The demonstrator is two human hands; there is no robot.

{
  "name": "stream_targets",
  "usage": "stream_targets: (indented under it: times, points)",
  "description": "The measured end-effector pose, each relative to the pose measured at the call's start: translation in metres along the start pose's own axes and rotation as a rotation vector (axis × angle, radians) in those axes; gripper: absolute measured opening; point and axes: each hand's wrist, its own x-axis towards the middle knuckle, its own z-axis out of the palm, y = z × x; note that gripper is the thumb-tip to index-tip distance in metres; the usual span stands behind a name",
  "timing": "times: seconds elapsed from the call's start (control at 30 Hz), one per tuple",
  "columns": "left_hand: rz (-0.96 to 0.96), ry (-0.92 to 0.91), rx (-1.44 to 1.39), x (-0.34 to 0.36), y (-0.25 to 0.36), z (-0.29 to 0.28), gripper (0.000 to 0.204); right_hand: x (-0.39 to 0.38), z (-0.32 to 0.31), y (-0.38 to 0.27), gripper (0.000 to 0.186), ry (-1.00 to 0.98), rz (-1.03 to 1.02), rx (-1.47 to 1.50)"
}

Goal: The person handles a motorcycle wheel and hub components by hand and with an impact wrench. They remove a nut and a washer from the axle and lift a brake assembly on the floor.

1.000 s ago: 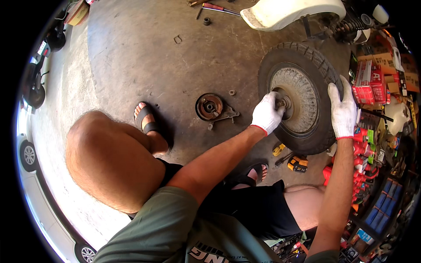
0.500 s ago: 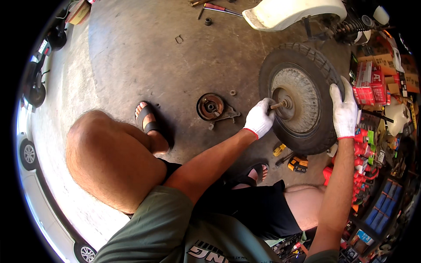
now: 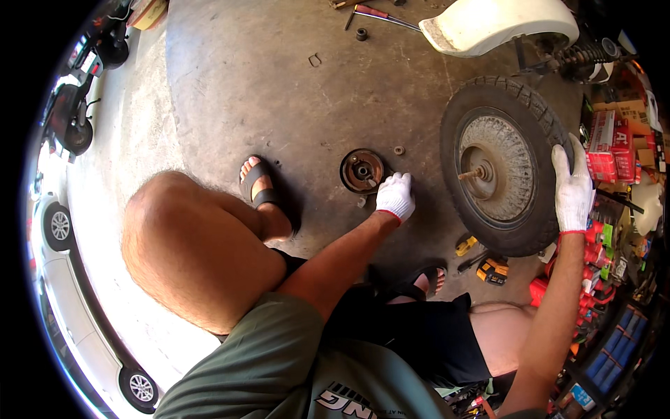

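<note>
My left hand (image 3: pixel 396 197), in a white glove, is closed over the arm of a round, rusty brake plate (image 3: pixel 362 172) lying on the floor; it hides most of that arm. To the right, my gloved right hand (image 3: pixel 574 190) grips the tyre's outer edge, thumb on the sidewall and fingers along the tread. This wheel (image 3: pixel 499 167) leans up, with a knobbly black tyre, a dusty hub and an axle (image 3: pixel 471 174) sticking out toward the left. A small metal collar (image 3: pixel 399 150) lies just beyond the brake plate.
Yellow-and-black power tool (image 3: pixel 493 271) and yellow-handled tool (image 3: pixel 466 245) lie below the wheel. A white fender (image 3: pixel 499 28) with a shock absorber is beyond it. Boxes (image 3: pixel 611 146) and red items crowd the right. Screwdriver (image 3: pixel 373 12) and black bushing (image 3: pixel 361 33) lie far off.
My left hand has left the wheel's axle and moved left to the brake plate's arm. My right hand stays on the tyre. The whole view has shifted slightly.
</note>
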Motion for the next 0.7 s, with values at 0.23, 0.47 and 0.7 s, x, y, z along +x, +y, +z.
stream_targets:
  times: [0.23, 0.47, 0.7]
  points:
    - [0.049, 0.130, 0.102, 0.036, -0.013, -0.006, 0.032, -0.002, -0.003, -0.011, 0.055, -0.001, 0.026, -0.002]
    - [-0.017, -0.018, 0.372, 0.087, -0.007, -0.032, 0.045, -0.003, -0.003, -0.008, 0.053, -0.002, -0.003, -0.043]
    - [0.085, -0.040, 0.379, 0.100, -0.028, -0.021, 0.033, -0.003, -0.004, -0.008, 0.053, 0.009, 0.007, -0.019]
